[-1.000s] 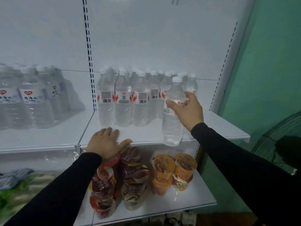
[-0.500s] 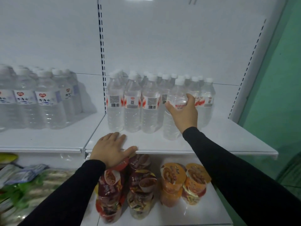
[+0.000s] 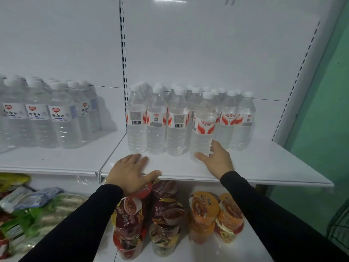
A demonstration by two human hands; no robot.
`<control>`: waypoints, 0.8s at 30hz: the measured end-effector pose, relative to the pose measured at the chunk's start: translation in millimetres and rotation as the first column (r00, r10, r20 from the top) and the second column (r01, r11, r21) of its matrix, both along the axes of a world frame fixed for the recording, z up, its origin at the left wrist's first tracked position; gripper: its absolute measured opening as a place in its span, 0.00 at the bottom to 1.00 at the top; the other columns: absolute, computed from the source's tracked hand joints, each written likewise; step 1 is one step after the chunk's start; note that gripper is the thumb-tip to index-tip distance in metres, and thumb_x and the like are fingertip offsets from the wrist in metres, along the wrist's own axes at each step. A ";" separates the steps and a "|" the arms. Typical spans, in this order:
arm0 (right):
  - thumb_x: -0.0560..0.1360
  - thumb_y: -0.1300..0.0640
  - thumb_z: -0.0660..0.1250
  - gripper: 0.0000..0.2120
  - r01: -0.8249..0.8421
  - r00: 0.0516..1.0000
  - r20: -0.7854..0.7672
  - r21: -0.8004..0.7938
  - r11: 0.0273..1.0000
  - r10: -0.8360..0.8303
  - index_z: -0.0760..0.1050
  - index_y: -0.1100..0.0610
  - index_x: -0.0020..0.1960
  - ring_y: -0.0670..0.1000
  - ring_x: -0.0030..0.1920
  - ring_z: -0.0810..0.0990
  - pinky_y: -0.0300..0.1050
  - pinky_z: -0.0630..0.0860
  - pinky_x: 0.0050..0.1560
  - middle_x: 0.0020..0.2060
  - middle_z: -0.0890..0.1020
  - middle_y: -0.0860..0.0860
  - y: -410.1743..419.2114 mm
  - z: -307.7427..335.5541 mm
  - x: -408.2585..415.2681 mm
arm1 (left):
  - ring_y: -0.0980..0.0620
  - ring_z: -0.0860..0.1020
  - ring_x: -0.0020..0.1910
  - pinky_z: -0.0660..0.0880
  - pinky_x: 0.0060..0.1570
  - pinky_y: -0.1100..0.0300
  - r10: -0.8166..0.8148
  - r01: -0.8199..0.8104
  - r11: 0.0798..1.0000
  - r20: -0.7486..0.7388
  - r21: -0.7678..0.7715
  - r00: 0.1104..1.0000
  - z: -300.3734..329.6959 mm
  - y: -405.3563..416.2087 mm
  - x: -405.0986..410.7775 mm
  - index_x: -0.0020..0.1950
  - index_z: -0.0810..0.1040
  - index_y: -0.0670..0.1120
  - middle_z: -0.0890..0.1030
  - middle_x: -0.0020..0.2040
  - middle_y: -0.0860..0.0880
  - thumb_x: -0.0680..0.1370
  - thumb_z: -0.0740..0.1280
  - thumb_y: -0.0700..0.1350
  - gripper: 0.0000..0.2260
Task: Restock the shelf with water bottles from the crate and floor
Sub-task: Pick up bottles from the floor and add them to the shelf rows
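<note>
A clear water bottle (image 3: 203, 127) with a red-and-white label and white cap stands upright on the white shelf (image 3: 264, 167), in front of the right end of a row of matching bottles (image 3: 156, 121). My right hand (image 3: 217, 159) is at its base, thumb across the front and fingers on the right side. My left hand (image 3: 130, 171) lies flat, palm down, on the shelf's front edge with fingers apart and holds nothing. No crate or floor is in view.
A second group of water bottles with blue-and-white labels (image 3: 49, 118) stands on the left shelf section. Below are stacked cup noodles (image 3: 166, 220) and packaged snacks (image 3: 22, 205). A green wall (image 3: 324, 110) lies to the right of the shelf unit.
My right hand brought the bottle up onto the shelf, set it beside the row, then slid from its label down to its base. The left hand stayed on the shelf edge.
</note>
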State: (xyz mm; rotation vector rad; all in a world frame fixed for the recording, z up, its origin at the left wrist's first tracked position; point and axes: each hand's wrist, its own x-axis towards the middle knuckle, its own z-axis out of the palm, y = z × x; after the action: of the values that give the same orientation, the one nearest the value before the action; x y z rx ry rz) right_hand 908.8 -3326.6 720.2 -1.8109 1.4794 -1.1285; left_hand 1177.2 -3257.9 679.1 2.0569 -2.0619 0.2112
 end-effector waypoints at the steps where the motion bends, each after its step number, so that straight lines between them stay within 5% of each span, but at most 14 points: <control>1: 0.74 0.52 0.74 0.28 0.002 1.000 -0.005 -0.003 1.000 -0.002 0.69 0.56 0.70 0.54 0.62 0.77 0.44 0.72 0.61 0.65 0.78 0.52 -2.9 -0.9 3.2 | 0.49 0.59 0.76 0.56 0.74 0.53 -0.001 0.001 1.000 -0.004 -0.001 1.000 -0.3 0.0 0.6 0.75 0.62 0.53 0.62 0.77 0.48 0.68 0.37 0.79 0.45; 7: 0.73 0.46 0.74 0.35 0.016 0.999 -0.043 0.014 1.000 -0.016 0.65 0.58 0.74 0.56 0.66 0.75 0.54 0.73 0.67 0.67 0.76 0.55 -24.8 -4.6 21.0 | 0.50 0.58 0.76 0.55 0.74 0.52 -0.001 0.001 1.000 0.000 -0.005 1.000 -0.8 0.6 1.0 0.76 0.61 0.54 0.61 0.77 0.49 0.71 0.41 0.78 0.42; 24: 0.76 0.41 0.67 0.34 0.024 0.978 -0.207 -0.009 1.000 -0.025 0.63 0.57 0.76 0.56 0.69 0.71 0.49 0.69 0.68 0.72 0.70 0.56 2.1 -0.1 12.7 | 0.50 0.63 0.73 0.58 0.71 0.54 -0.020 0.020 0.999 -0.014 -0.028 1.000 8.3 6.7 -2.8 0.73 0.66 0.52 0.67 0.74 0.49 0.71 0.42 0.76 0.41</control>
State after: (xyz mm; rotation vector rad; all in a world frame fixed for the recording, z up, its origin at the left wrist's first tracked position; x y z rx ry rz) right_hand 921.6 -3324.5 720.1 -1.9686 1.6206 -0.9804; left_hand 1174.4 -3251.2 687.5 2.0154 -2.0586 0.2199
